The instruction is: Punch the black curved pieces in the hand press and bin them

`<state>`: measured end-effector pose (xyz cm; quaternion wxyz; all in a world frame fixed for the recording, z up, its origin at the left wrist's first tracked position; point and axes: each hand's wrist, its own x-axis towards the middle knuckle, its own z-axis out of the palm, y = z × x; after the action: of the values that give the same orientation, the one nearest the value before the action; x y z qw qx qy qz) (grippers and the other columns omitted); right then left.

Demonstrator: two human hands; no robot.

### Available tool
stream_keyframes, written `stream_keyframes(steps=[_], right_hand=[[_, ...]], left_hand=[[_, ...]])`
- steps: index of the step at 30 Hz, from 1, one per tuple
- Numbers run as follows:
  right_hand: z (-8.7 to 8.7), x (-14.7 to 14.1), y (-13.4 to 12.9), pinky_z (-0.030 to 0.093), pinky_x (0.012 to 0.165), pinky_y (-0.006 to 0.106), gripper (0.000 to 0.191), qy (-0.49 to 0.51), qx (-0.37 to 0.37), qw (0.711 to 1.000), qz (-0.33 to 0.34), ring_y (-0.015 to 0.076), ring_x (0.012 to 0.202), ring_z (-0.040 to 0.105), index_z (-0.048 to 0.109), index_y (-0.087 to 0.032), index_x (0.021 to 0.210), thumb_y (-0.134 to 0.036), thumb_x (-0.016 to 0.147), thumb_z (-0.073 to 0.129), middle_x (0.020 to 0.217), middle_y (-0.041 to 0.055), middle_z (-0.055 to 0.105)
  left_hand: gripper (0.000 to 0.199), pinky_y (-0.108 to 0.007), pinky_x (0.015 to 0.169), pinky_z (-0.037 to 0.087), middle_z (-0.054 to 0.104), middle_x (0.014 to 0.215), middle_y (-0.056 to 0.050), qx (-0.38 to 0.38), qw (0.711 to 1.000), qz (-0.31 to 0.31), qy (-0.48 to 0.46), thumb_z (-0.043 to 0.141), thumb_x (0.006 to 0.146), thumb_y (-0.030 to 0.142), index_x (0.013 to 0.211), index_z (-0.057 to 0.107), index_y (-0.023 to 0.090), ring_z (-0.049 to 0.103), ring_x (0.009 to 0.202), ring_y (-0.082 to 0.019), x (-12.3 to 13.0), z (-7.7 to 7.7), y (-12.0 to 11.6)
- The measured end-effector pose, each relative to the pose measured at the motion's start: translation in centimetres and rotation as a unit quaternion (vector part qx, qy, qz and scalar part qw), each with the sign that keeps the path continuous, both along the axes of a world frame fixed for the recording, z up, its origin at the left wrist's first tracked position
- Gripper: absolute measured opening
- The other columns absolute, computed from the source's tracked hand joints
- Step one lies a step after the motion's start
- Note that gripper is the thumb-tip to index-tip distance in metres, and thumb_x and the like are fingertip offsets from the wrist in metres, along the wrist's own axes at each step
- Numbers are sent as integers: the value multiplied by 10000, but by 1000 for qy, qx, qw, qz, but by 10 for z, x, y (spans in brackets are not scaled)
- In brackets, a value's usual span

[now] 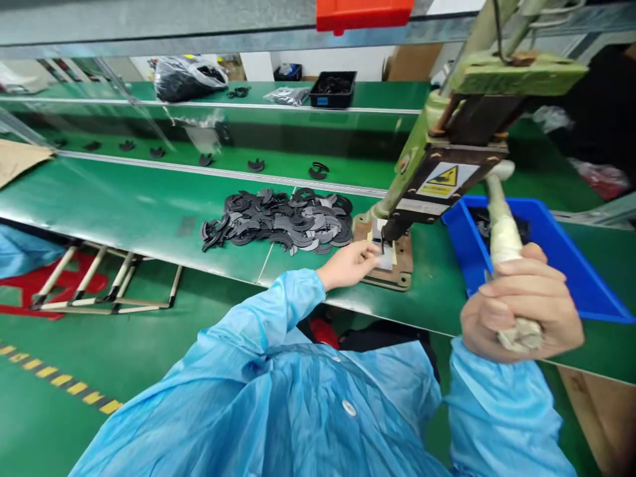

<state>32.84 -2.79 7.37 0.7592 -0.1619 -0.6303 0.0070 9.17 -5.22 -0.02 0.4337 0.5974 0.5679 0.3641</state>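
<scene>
My right hand point(524, 305) is wrapped round the pale, tape-covered lever point(503, 228) of a green hand press point(415, 142). At the press base point(405, 265), my left hand point(350, 265) has its fingers pinched on a small dark part point(382, 244), right beside the press head. The part is partly hidden by the fingertips. Just left of the base, a wide heap of dark curved pieces point(283, 222) lies on the green table point(149, 218). A yellow warning label point(447, 179) is on the press.
A blue bin point(571, 265) with dark pieces stands right of the press. Behind the heap, curved pieces point(256, 165) sit spaced along a green strip. A black tray point(332, 89) and a plastic bag point(189, 78) are on the shelf. A red bin point(362, 14) hangs overhead.
</scene>
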Motion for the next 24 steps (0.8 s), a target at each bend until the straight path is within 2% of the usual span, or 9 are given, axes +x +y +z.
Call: stream_keyframes(steps=[3,5,8,12,13,15,19,22,24], right_hand=[[0,-6,4,630,958,674,680,40,5,999,-13,203,649,678,371,-208,519,-657,778,810,492,-19,539],[0,-10,7,624,912,688,724,80,11,996,-24,207,595,647,323,-206,494,-692,732,804,449,-4,497],[-2,-16,12,609,834,696,748,133,20,990,-37,203,527,593,278,-207,484,-719,684,785,404,11,427],[-4,-20,19,598,829,696,701,172,36,984,-25,204,504,565,286,-222,486,-691,660,776,387,15,377],[-4,-20,20,597,825,691,710,175,40,984,-19,203,498,561,277,-220,480,-688,647,783,383,15,367],[-3,-19,22,595,799,678,758,178,46,983,-11,197,480,548,240,-209,462,-693,612,803,370,14,346],[1,-17,23,591,741,653,812,177,50,983,-8,184,449,524,210,-193,427,-710,561,822,354,11,347],[3,-17,21,596,750,671,801,170,36,984,-24,198,452,536,229,-201,417,-738,539,811,354,12,381],[4,-17,19,600,771,686,781,166,22,985,-32,208,454,541,244,-207,413,-736,541,805,355,11,399]], left_hand=[[227,-351,885,596,731,1207,-116,80,996,36,22,693,1023,362,1234,717,281,698,970,-208,-41,-1,-46],[233,-354,856,583,725,1196,-111,124,981,134,67,701,1013,383,1220,739,281,691,945,-216,-86,-2,-73],[293,-370,1024,551,705,1269,-126,130,926,311,169,772,952,366,1219,734,253,673,1168,-269,-173,-3,-104],[329,-391,1119,501,682,1310,-168,40,805,508,305,672,1002,381,1259,678,175,660,1202,-285,-293,-3,-131],[351,-394,1116,501,679,1341,-182,4,785,535,313,667,1001,401,1260,665,163,667,1194,-287,-318,-3,-134],[410,-424,1123,495,701,1348,-200,-72,775,545,311,712,962,454,1240,653,158,667,1239,-321,-357,-3,-136],[453,-464,1124,498,775,1225,-184,-147,793,513,294,847,818,408,1153,657,171,690,1274,-370,-395,-3,-123],[376,-446,1111,514,797,1050,-140,-135,807,518,251,881,747,322,1017,663,179,715,1213,-346,-396,-1,-107],[328,-429,1035,560,768,887,-90,-116,813,540,182,879,726,283,944,657,180,739,1077,-310,-392,1,-98]])
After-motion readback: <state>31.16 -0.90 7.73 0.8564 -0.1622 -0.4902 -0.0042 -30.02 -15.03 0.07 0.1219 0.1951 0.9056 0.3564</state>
